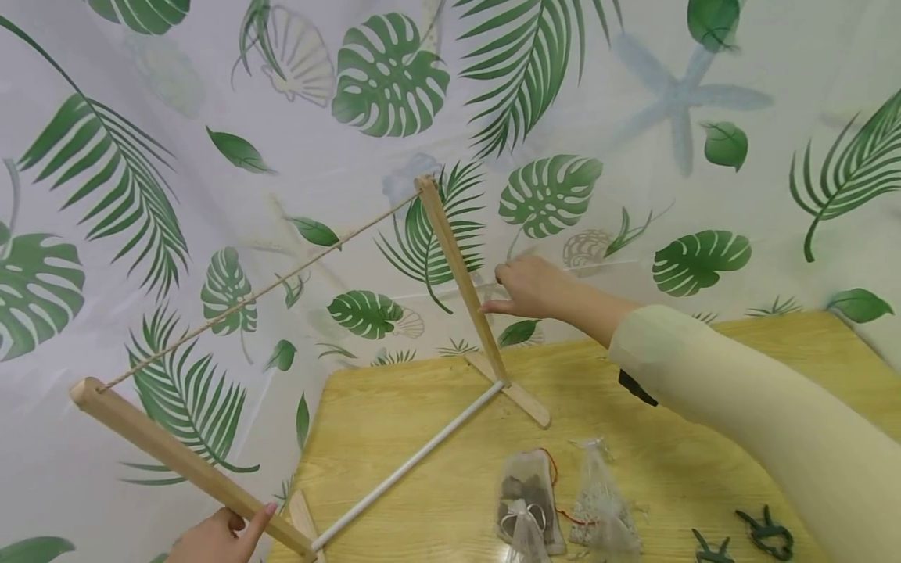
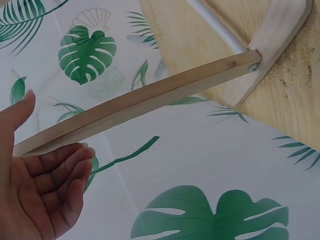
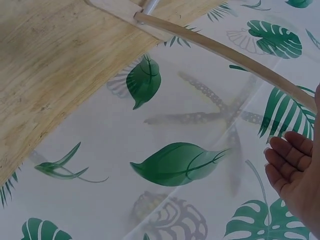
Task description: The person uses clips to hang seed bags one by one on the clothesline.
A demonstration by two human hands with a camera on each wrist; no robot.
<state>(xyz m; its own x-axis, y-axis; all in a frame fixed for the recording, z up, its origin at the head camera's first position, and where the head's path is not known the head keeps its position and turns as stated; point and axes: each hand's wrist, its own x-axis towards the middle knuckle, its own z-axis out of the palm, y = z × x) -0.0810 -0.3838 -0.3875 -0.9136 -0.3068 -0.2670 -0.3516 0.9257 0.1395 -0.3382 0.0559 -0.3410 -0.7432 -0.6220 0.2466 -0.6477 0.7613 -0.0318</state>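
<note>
A wooden stand with two posts stands on the table. Its left post (image 1: 165, 450) leans outward in the head view, and its right post (image 1: 457, 266) rises farther back. Twine (image 1: 260, 292) runs taut between the tops; a white rod (image 1: 408, 464) joins the bottoms. My left hand (image 1: 218, 538) is at the left post's lower part. In the left wrist view its loosely bent fingers lie along the post's underside, thumb raised apart. My right hand (image 1: 538, 289) is beside the right post, thumb tip at the wood, fingers loosely bent in the right wrist view.
Two sheer drawstring bags lie on the wood-grain table (image 1: 676, 438): one bag (image 1: 521, 489) with dark contents, another bag (image 1: 598, 500) with pale contents. Dark green clips (image 1: 770, 536) lie at the front right. A leaf-patterned sheet (image 1: 598, 117) hangs behind the table.
</note>
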